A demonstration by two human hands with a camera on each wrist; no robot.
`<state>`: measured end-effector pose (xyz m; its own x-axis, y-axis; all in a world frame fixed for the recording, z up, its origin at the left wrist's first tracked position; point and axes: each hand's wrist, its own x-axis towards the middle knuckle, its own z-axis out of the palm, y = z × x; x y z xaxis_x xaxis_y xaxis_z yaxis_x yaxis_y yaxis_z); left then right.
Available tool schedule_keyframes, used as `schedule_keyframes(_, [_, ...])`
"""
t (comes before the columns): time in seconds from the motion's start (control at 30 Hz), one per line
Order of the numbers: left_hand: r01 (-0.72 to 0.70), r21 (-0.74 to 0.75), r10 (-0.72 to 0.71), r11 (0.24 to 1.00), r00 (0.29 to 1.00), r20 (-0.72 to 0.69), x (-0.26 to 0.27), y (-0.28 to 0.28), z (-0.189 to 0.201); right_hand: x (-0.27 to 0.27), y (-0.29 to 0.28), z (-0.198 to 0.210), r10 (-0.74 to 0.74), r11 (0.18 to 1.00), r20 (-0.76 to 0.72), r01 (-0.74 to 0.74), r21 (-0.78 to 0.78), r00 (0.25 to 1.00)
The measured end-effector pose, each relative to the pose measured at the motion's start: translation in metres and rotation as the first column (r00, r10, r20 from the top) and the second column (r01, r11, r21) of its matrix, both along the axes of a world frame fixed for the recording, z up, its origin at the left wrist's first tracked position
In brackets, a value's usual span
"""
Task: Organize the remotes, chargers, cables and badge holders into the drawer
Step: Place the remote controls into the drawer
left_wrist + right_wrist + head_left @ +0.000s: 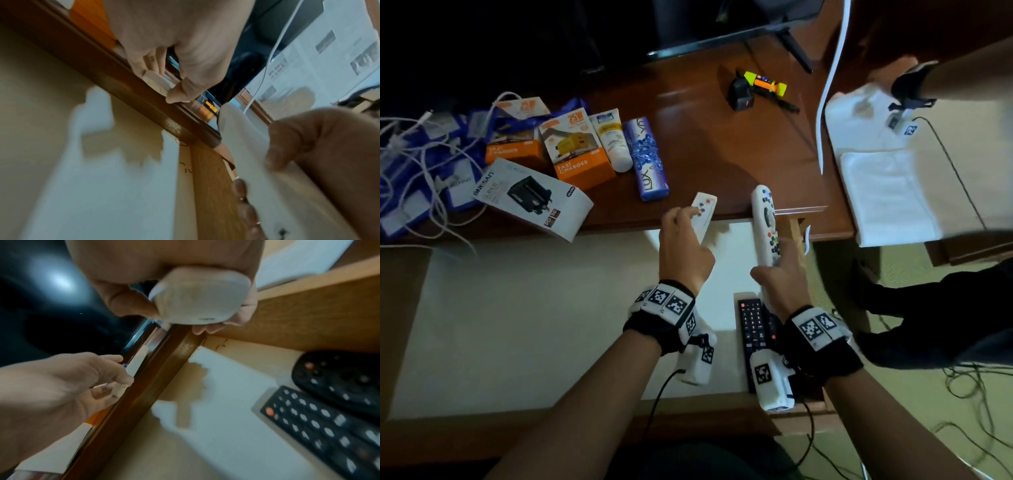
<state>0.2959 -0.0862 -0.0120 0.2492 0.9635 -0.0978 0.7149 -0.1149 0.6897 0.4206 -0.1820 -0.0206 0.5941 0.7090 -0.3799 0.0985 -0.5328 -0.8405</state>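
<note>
Two hands work at the front edge of a brown wooden desk (722,161), above an open drawer (517,325) with a pale lined floor. The left hand (681,250) has its fingers and thumb curled round the near end of a small white remote (703,214), which lies on the desk edge and pokes out past it over the drawer. The right hand (779,277) grips the lower part of a long white remote (765,222), fingers wrapped round its body, and holds it tilted with its far end above the desk edge and its near end over the drawer.

Just below the right wrist, inside the drawer at its right side, lie two black remotes (753,329) side by side, lengthwise.

Beyond the left hand, on the desk, lies a purple soap box (649,159) with a white tube (613,140) beside it. Further to the left of that hand are two orange fast-charger boxes (575,150), a white charger box (534,198) overhanging the desk edge, and a heap of blue badge holders (421,171) tangled with white cables (431,192).

Well beyond the right hand sit a black plug adapter (741,96) and a yellow-and-orange item (765,82). To the right of that hand, folded white towels (893,178) lie on a lower surface.
</note>
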Motion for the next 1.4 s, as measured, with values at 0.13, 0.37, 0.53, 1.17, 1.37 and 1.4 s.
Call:
schedule_keyframes(0.13, [-0.048,-0.156,0.064,0.987,0.993,0.101,-0.018,-0.029,-0.006,-0.021,-0.015,-0.006,-0.081,0.997,-0.141,0.078,-0.022,0.987])
schedule_keyframes(0.37, [-0.023,-0.327,0.024,0.945,1.000,-0.002,-0.049,-0.067,-0.042,-0.053,-0.026,-0.040,0.038,0.978,-0.017,-0.041,-0.207,0.999])
schedule_keyframes(0.53, [-0.081,-0.404,0.031,0.911,0.991,-0.128,-0.065,-0.066,-0.063,-0.055,-0.008,-0.050,0.240,0.859,-0.045,-0.233,-0.456,0.970])
schedule_keyframes(1.17, [0.034,-0.621,-0.390,0.783,0.804,-0.448,-0.060,-0.064,-0.078,-0.071,0.005,-0.074,0.559,0.604,-0.040,-0.441,-0.664,0.828])
schedule_keyframes(1.37, [0.070,-0.668,-0.465,0.741,0.772,-0.434,-0.061,-0.062,-0.080,-0.062,0.012,-0.069,0.630,0.598,0.047,-0.446,-0.666,0.775])
schedule_keyframes(1.4, [0.073,-0.663,-0.462,0.745,0.774,-0.433,-0.062,-0.062,-0.081,-0.059,0.014,-0.067,0.673,0.597,0.105,-0.453,-0.662,0.732])
